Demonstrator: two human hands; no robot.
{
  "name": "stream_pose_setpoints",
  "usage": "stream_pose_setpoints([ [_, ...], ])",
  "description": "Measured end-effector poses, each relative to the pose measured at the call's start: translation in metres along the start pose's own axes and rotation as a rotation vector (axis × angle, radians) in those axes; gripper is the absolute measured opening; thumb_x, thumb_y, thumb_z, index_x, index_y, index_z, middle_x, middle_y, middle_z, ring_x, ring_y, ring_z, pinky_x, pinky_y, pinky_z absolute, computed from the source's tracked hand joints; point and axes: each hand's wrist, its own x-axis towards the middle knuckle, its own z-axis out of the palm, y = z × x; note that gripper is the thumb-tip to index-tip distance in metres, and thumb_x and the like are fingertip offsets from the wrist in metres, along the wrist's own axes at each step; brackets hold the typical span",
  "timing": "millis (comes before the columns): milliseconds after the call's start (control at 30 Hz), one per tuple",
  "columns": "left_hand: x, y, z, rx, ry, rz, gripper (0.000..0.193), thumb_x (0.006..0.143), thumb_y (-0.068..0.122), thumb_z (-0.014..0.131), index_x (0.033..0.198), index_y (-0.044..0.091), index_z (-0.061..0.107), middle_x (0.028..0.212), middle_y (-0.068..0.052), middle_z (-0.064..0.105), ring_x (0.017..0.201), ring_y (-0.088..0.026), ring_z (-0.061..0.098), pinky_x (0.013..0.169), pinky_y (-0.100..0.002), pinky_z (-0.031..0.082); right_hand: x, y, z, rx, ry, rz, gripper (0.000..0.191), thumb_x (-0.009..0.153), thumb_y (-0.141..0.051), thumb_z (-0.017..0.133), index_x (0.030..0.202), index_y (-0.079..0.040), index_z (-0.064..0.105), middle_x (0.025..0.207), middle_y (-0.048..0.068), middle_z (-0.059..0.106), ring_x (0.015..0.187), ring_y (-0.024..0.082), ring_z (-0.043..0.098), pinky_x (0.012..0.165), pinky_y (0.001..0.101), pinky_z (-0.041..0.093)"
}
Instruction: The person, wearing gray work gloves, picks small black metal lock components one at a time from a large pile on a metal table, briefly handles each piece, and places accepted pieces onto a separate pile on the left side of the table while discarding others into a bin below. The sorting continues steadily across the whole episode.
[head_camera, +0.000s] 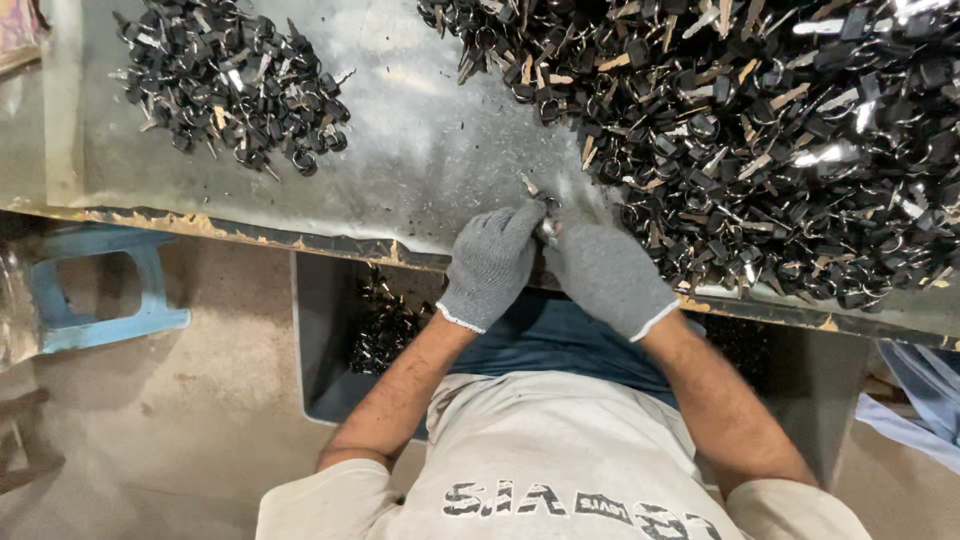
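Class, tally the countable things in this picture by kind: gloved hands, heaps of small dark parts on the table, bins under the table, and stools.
Gloved hands: 2 (left hand, right hand)
Heaps of parts: 2 (small heap, large heap)
Bin: 1
Blue stool: 1
Total: 6

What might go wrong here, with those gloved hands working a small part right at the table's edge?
The small metal piece pinched between the left hand and right hand sits near the worn metal table edge; if it slips, it may drop toward the dark bin of parts below. The big heap of black-and-metal key-like parts crowds the right hand, so a sweep of the wrist might knock some off. Pointed blades could snag the grey knit gloves.
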Motion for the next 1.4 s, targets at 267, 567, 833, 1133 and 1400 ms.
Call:
stream_pose_setpoints([
  [267,0.001,0.003,-0.005,0.144,-0.044,-0.021,0.022,0.083,0.016,0.075,0.101,0.01,0.064,0.089,-0.01,0.066,0.086,-0.032,0.067,0.076,-0.047,0.051,-0.02,-0.002,0.004,0.004,0.082,0.129,0.033,0.095,-0.019,0.062,0.121,0.001,0.061,0.087,0.023,0.071,0.075,0.039,0.072,0.06,0.049,0.059],
  [567,-0.003,0.006,-0.002,0.018,0.015,0.029,0.02,0.081,0.015,0.076,0.097,0.01,0.065,0.088,-0.008,0.067,0.084,-0.031,0.067,0.075,-0.046,0.05,-0.017,-0.01,0.01,-0.092,0.17,0.013,0.023,0.096,-0.016,0.059,0.111,0.001,0.064,0.094,0.023,0.069,0.082,0.04,0.07,0.066,0.0498,0.059],
  [833,0.029,-0.021,-0.016,0.172,0.483,-0.139,0.029,0.088,0.014,0.07,0.116,0.01,0.065,0.093,-0.004,0.068,0.088,-0.024,0.066,0.083,-0.042,0.053,-0.012,-0.001,0.005,0.085,0.042,0.069,0.026,0.098,-0.025,0.061,0.109,-0.003,0.07,0.093,0.026,0.069,0.084,0.044,0.07,0.074,0.055,0.056],
  [1133,0.099,-0.022,0.025,0.265,0.066,-0.123,0.028,0.095,0.03,0.069,0.12,0.018,0.067,0.088,-0.009,0.07,0.077,-0.025,0.066,0.07,-0.043,0.051,-0.017,-0.005,0.012,0.072,0.153,0.092,0.046,0.095,-0.027,0.066,0.126,0.006,0.062,0.118,0.042,0.059,0.084,0.045,0.07,0.074,0.0506,0.06],
  [1400,0.03,0.011,-0.007,-0.305,-0.089,-0.366,0.029,0.083,0.019,0.08,0.109,0.01,0.073,0.093,-0.01,0.075,0.084,-0.027,0.075,0.078,-0.039,0.058,-0.028,-0.005,0.005,0.095,0.08,0.038,0.029,0.088,-0.021,0.066,0.108,-0.001,0.065,0.088,0.024,0.071,0.078,0.044,0.07,0.065,0.0532,0.058],
])
